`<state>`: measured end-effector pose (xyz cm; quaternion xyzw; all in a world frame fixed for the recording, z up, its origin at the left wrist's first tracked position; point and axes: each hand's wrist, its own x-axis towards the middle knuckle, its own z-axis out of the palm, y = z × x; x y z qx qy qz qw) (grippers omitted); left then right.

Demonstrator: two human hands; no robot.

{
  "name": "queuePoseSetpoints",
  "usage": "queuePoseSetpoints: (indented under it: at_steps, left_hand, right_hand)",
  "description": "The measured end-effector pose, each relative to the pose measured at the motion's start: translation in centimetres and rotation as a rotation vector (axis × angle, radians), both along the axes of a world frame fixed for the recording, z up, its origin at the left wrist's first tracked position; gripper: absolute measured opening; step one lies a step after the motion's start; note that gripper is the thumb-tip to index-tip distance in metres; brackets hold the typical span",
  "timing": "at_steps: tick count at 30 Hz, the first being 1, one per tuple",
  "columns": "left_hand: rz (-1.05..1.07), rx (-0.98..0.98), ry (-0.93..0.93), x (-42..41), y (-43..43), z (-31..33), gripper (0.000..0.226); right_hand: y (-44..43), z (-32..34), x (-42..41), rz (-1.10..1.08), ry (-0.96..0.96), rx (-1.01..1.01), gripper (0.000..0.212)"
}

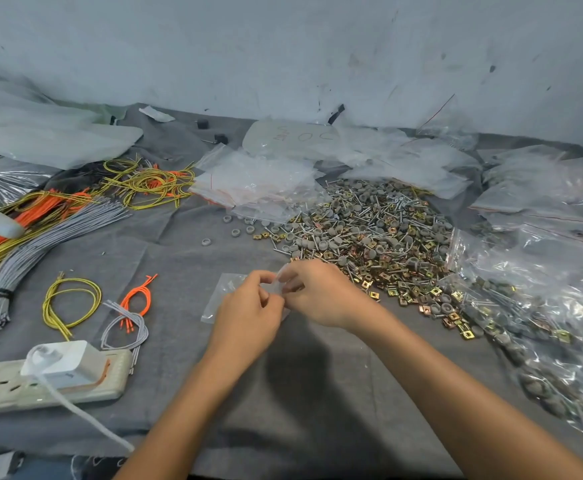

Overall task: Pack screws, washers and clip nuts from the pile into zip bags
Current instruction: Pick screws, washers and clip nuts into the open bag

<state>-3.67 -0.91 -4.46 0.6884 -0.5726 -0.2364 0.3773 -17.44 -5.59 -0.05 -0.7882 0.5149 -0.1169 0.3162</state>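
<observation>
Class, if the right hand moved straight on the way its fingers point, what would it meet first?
Probably the left hand, almost at once; both pinch the small zip bag between them.

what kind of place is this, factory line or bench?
Probably a small hand-packing bench, not an automated line: a loose pile of screws, washers and clip nuts on grey cloth, a stack of empty zip bags, and bundled cut wires.

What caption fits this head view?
The left hand and right hand pinch a clear zip bag beside the pile of screws, washers and clip nuts.
</observation>
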Motion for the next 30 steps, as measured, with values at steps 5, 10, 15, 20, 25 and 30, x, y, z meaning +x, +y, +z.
queuePoseSetpoints:
  at_steps: [5,10,15,20,25,30]
  left_hand:
    - [0.006,0.012,0.004,0.4,-0.1,0.7,0.020]
    - [0.008,0.029,-0.004,0.3,-0.2,0.8,0.019]
    - [-0.003,0.044,-0.029,0.1,0.0,0.6,0.021]
    - [-0.011,0.065,-0.065,0.5,0.3,0.5,0.022]
    - [-0.002,0.053,-0.068,0.7,0.3,0.6,0.025]
    - [0.007,0.049,-0.078,0.6,0.1,0.7,0.029]
  right_hand:
    - [1.2,-0.7,0.1,-0.186,-0.501,0.242,0.032]
    - [0.0,0.4,-3.2,-0.278,-0.768,0.225,0.024]
    - [-4.3,0.3,-8.1,-0.333,0.124,-0.194,0.011]
    - [-5.1,-1.4,-5.5,0.049,0.260,-0.196,0.017]
    - [-5.7,-2.5,-3.1,0.228,0.304,-0.288,0.015]
    - [-5.8,-2.7,-2.3,0.389,0.373,-0.389,0.015]
